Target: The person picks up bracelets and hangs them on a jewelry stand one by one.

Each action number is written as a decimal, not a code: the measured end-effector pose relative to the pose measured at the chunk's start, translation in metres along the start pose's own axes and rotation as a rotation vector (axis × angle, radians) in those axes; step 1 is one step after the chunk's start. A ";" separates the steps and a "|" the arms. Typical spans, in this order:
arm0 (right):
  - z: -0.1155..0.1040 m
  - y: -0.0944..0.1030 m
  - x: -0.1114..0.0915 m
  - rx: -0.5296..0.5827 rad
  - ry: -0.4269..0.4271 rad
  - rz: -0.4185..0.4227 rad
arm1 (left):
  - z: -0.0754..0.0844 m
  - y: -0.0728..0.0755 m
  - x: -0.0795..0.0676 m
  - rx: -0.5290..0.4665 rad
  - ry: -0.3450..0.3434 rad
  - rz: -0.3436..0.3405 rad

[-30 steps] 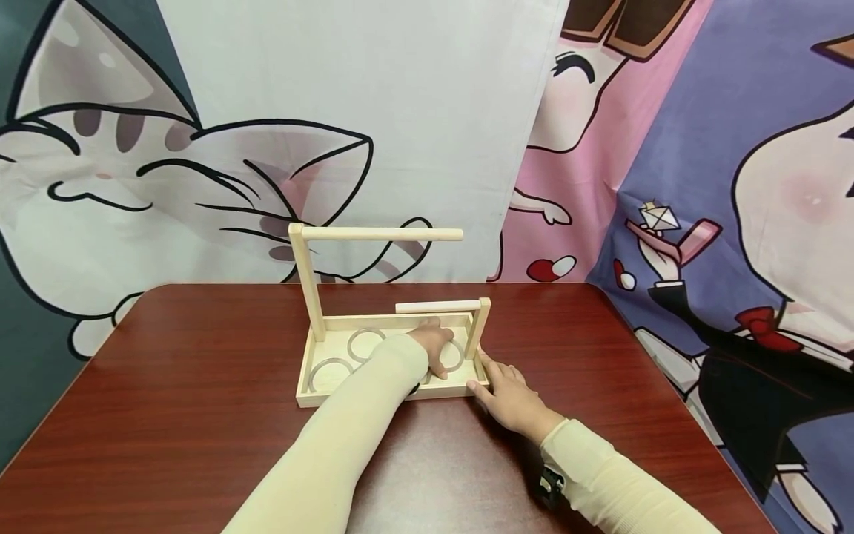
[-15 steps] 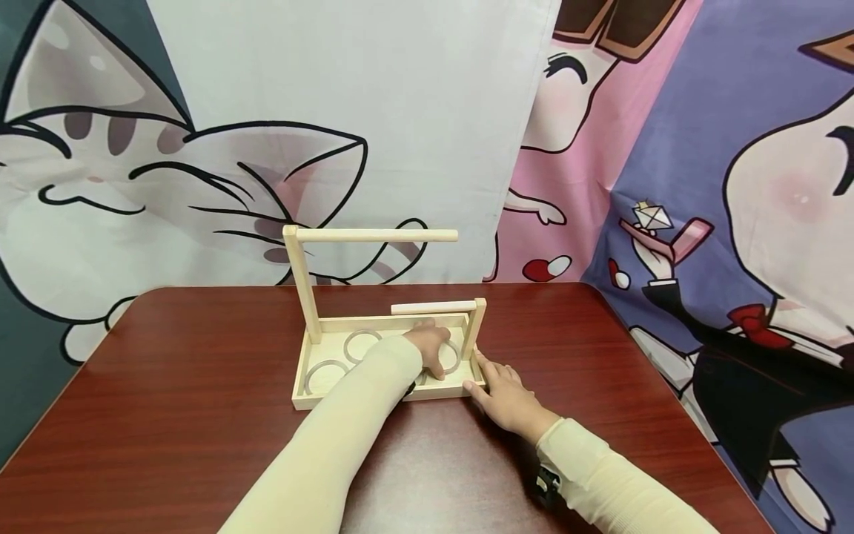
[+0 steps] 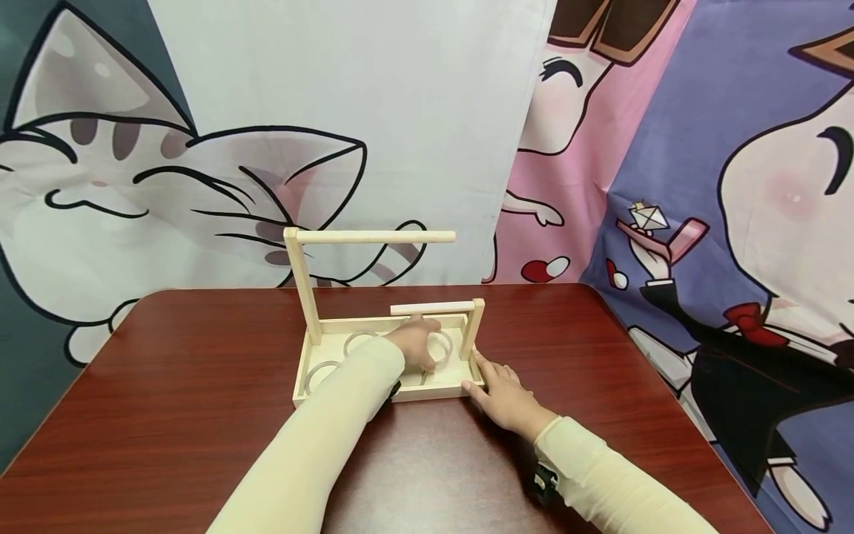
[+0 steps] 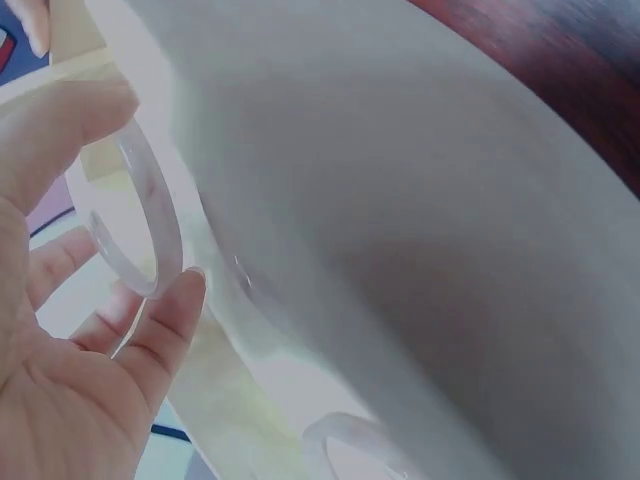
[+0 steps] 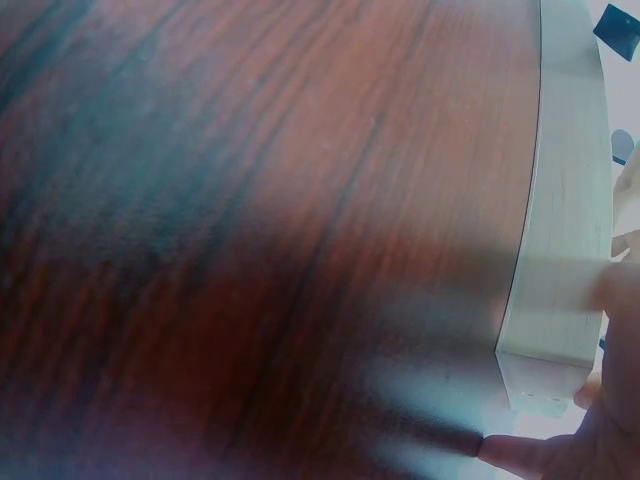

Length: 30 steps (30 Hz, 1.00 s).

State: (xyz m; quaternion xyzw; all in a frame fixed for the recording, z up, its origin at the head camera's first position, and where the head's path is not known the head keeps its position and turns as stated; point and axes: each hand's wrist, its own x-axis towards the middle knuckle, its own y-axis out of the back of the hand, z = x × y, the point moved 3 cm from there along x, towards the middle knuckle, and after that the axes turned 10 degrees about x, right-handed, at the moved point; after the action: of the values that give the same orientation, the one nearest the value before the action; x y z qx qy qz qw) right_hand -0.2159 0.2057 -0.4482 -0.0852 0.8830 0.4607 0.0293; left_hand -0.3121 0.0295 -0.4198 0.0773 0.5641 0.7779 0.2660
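Note:
My left hand [image 3: 412,345] is over the right half of a shallow pale wooden tray [image 3: 434,394]. In the left wrist view its thumb and fingers pinch a pale translucent bangle [image 4: 165,215], which stands tilted on edge. Other bangles lie flat in the tray: one at front left [image 3: 309,382], another at the back [image 3: 360,333], partly behind my sleeve. My right hand [image 3: 507,397] rests at the tray's front right corner, thumb on the front rim and fingers along the right side. In the right wrist view the thumb and a finger flank the corner [image 5: 545,375].
From the tray's left end rises a tall post [image 3: 303,285] bearing a long horizontal bar [image 3: 380,237]. A shorter post [image 3: 474,330] at the right end carries a lower bar [image 3: 434,308] pointing left. All stand on a dark red wooden table [image 3: 200,415]; cartoon-printed cloth [image 3: 414,111] hangs behind.
My left hand has shifted slightly left and up with the bangle. My right hand keeps its place at the tray's corner. The head view has turned slightly.

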 end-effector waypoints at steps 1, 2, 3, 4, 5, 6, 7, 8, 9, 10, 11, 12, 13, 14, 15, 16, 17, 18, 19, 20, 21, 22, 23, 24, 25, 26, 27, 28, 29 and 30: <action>0.000 0.000 0.000 0.002 -0.001 -0.002 | -0.002 0.000 -0.001 -0.003 0.001 0.005; 0.000 0.000 0.000 0.003 -0.002 -0.005 | -0.004 0.001 -0.002 -0.005 0.002 0.012; 0.000 0.000 0.000 0.002 -0.004 -0.007 | -0.007 0.001 -0.003 0.000 -0.001 0.019; -0.001 0.000 0.000 0.003 -0.004 -0.009 | -0.009 0.001 -0.004 0.006 -0.005 0.028; -0.001 0.001 0.000 0.003 -0.004 -0.011 | -0.011 0.002 -0.004 0.008 -0.010 0.033; -0.001 0.001 0.000 0.004 -0.004 -0.012 | -0.013 0.002 -0.005 0.010 -0.016 0.039; -0.001 0.001 0.000 0.006 -0.004 -0.013 | -0.014 0.002 -0.005 0.014 -0.021 0.044; -0.001 0.001 0.000 0.006 -0.003 -0.014 | -0.016 0.003 -0.006 0.012 -0.027 0.051; -0.001 0.001 0.000 0.009 -0.001 -0.015 | -0.017 0.003 -0.007 0.009 -0.036 0.058; -0.001 0.001 0.000 0.010 0.000 -0.013 | -0.018 0.004 -0.008 0.005 -0.044 0.060; -0.001 0.001 0.000 0.011 0.001 -0.012 | -0.018 0.005 -0.009 0.005 -0.051 0.060; -0.001 0.001 0.001 0.013 0.002 -0.010 | -0.019 0.006 -0.010 0.006 -0.055 0.059; 0.000 0.001 0.001 0.010 0.005 -0.009 | -0.020 0.007 -0.012 0.007 -0.054 0.059; 0.000 0.001 0.001 0.009 0.010 -0.007 | -0.022 0.008 -0.014 0.004 -0.049 0.059; 0.000 0.000 0.001 0.010 0.013 -0.005 | -0.023 0.008 -0.015 0.006 -0.045 0.056; 0.000 0.000 0.001 0.009 0.015 -0.003 | -0.024 0.009 -0.017 0.006 -0.039 0.054; 0.000 0.001 0.001 0.009 0.019 -0.002 | -0.025 0.010 -0.018 0.006 -0.035 0.059; -0.001 0.001 0.001 0.010 0.024 -0.001 | -0.027 0.011 -0.020 -0.001 -0.029 0.063; -0.001 0.001 0.000 0.009 0.028 -0.001 | -0.029 0.011 -0.022 -0.010 -0.027 0.068; -0.001 0.001 0.000 0.011 0.029 -0.002 | -0.030 0.011 -0.023 -0.019 -0.023 0.073; -0.001 0.001 0.000 0.012 0.028 -0.002 | -0.031 0.011 -0.025 -0.031 -0.022 0.077; -0.001 0.001 -0.001 0.012 0.029 -0.002 | -0.033 0.012 -0.027 -0.041 -0.018 0.082; 0.000 0.001 -0.001 0.012 0.029 -0.001 | -0.035 0.012 -0.028 -0.049 -0.016 0.089; 0.000 0.001 -0.001 0.009 0.028 -0.002 | -0.036 0.012 -0.031 -0.056 -0.014 0.091; 0.000 0.001 -0.001 0.006 0.025 -0.001 | -0.038 0.013 -0.033 -0.060 -0.013 0.096; 0.001 0.001 -0.001 0.003 0.024 0.000 | -0.039 0.014 -0.035 -0.066 -0.009 0.102; 0.001 0.001 -0.001 0.002 0.023 0.002 | -0.040 0.015 -0.036 -0.073 -0.010 0.106; 0.001 0.001 0.000 0.003 0.024 0.003 | -0.041 0.017 -0.038 -0.076 -0.013 0.112; 0.001 0.001 0.000 0.003 0.025 0.003 | -0.042 0.018 -0.040 -0.079 -0.018 0.121; 0.002 0.001 0.000 0.002 0.027 0.002 | -0.043 0.019 -0.042 -0.083 -0.021 0.127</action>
State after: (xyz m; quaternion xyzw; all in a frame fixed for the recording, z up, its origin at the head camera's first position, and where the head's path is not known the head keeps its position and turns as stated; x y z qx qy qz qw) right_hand -0.2160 0.2077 -0.4481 -0.0904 0.8838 0.4587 0.0169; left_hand -0.3005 -0.0316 -0.4094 0.1099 0.5224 0.8152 0.2248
